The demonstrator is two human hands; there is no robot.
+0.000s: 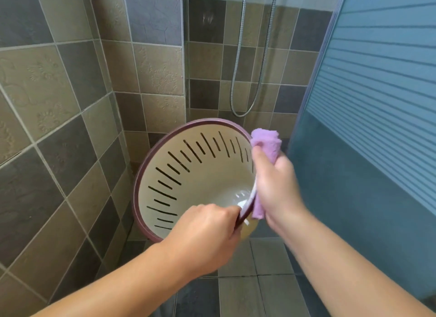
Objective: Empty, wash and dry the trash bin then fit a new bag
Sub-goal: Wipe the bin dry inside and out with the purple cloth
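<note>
A beige slotted trash bin [188, 175] with a purple rim is held tilted, its empty inside facing me. My left hand [207, 231] grips the near rim at the lower right. My right hand [276, 182] holds a purple cloth [266, 142] against the bin's right edge; part of the cloth hangs down below the hand, outside the rim. The bin's right wall is hidden behind that hand.
Tiled walls close in at the left and behind. A metal shower hose [250, 64] loops down the back wall. A frosted glass shower door [368, 127] stands at the right. Grey floor tiles [238, 293] lie below.
</note>
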